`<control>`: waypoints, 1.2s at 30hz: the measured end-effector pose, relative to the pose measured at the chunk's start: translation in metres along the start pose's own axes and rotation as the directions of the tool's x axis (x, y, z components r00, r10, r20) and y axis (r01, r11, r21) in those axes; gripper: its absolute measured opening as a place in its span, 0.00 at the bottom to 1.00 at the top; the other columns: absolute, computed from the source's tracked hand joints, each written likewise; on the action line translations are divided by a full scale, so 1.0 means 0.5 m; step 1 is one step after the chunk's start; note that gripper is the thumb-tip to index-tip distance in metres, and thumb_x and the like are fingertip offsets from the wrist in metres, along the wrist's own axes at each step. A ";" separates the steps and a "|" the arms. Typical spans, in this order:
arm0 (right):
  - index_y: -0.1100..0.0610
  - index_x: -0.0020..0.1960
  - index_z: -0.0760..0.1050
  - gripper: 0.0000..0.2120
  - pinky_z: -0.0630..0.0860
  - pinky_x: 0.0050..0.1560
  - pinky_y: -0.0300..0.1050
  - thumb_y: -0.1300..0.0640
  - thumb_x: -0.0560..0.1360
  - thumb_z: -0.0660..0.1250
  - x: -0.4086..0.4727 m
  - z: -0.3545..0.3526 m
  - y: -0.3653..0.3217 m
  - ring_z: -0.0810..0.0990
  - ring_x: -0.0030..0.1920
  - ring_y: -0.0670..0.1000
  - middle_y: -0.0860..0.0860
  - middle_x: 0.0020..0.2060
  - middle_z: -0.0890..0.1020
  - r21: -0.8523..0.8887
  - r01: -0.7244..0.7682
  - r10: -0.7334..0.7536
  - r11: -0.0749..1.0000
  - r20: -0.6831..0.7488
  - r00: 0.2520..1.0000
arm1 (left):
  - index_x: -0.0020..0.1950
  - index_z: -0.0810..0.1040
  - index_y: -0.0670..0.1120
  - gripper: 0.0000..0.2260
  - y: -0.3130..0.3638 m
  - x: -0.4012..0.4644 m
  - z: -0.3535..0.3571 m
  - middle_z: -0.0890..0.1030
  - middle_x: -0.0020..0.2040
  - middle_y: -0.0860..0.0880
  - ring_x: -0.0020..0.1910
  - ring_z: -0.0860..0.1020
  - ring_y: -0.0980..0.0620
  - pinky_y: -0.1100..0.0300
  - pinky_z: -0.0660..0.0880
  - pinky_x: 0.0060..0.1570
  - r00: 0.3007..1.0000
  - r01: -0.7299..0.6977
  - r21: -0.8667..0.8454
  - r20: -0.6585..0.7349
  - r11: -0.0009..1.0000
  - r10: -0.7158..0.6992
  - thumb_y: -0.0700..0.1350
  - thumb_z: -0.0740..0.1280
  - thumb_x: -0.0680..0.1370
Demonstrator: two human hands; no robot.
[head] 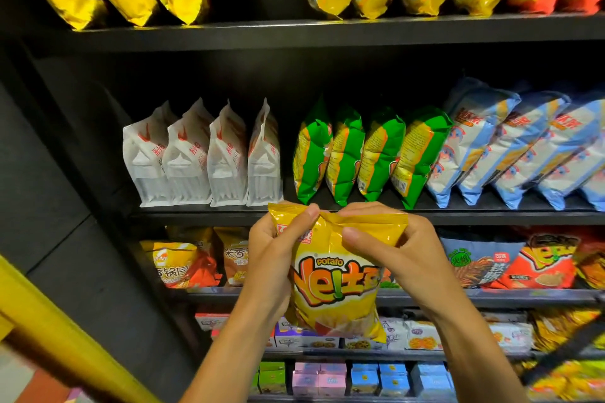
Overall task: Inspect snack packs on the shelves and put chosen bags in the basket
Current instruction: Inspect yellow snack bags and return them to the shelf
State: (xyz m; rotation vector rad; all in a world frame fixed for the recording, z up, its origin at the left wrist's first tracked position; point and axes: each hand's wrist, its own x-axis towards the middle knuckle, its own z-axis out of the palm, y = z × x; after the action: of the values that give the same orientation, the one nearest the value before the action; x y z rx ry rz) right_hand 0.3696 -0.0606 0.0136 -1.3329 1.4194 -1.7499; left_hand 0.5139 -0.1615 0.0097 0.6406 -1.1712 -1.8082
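Here the dark shelving (327, 31) fills the view, its packs stood on edge in rows, white pouches (199, 157), green bags (370, 157) and blue bags (510, 147), likely so each front can be read at a glance. In front of the shelves, off them and at chest height, hangs the yellow potato-snack bag (334, 275), held upright with its printed face toward the camera, apparently for inspection. The left hand (275, 249) pinches the top seal beside the right hand (393, 245), which also pinches it, fingers curled over the crimp. No basket is in view.
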 end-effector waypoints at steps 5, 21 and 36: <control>0.52 0.49 0.87 0.19 0.79 0.51 0.34 0.50 0.83 0.58 0.000 0.002 -0.017 0.87 0.51 0.46 0.49 0.46 0.89 0.003 -0.082 0.082 0.997 -0.078 0.994 | 0.52 0.79 0.37 0.17 -0.001 0.006 -0.005 0.84 0.41 0.40 0.41 0.86 0.46 0.59 0.81 0.39 1.000 -0.004 0.036 0.004 0.999 0.004 0.48 0.74 0.71; 0.54 0.46 0.82 0.13 0.74 0.43 0.28 0.51 0.79 0.60 0.001 0.006 -0.019 0.82 0.39 0.37 0.40 0.36 0.85 0.029 0.088 -0.085 0.996 -0.098 0.992 | 0.61 0.79 0.34 0.19 0.029 0.013 0.000 0.85 0.46 0.40 0.45 0.85 0.48 0.60 0.83 0.43 0.998 0.054 -0.086 -0.025 0.995 -0.056 0.50 0.65 0.82; 0.48 0.57 0.83 0.11 0.81 0.61 0.52 0.49 0.77 0.68 0.043 -0.007 -0.013 0.85 0.59 0.52 0.51 0.55 0.87 0.131 0.161 -0.100 0.978 -0.385 0.918 | 0.74 0.68 0.52 0.29 0.037 0.010 -0.072 0.82 0.67 0.54 0.66 0.80 0.53 0.61 0.78 0.60 0.824 -0.176 0.445 0.554 0.878 -0.116 0.40 0.72 0.76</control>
State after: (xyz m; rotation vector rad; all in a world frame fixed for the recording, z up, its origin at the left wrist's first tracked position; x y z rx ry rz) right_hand 0.3594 -0.0753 0.0273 -1.0651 1.3681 -2.2532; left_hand 0.5466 -0.1858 0.0114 0.3377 -2.0715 -1.7327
